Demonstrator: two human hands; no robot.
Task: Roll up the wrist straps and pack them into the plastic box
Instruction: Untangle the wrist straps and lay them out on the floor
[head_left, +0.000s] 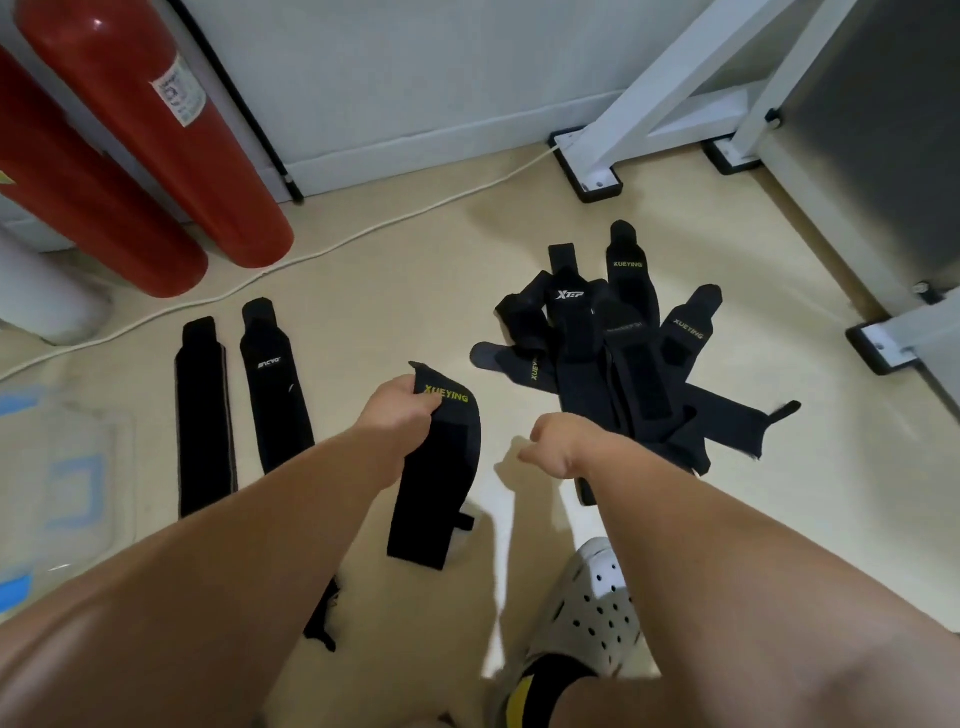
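Left hand (397, 410) pinches the top end of a black fabric wrist strap with yellow lettering (439, 467), which hangs down above the beige floor (389, 291). Right hand (556, 441) has its fingers curled, with nothing seen in them. A heap of black wrist straps (613, 353) lies to the right and two flat black straps (205, 415) to the left. The clear plastic box with blue latches (57, 467) sits at far left, blurred, contents indeterminable.
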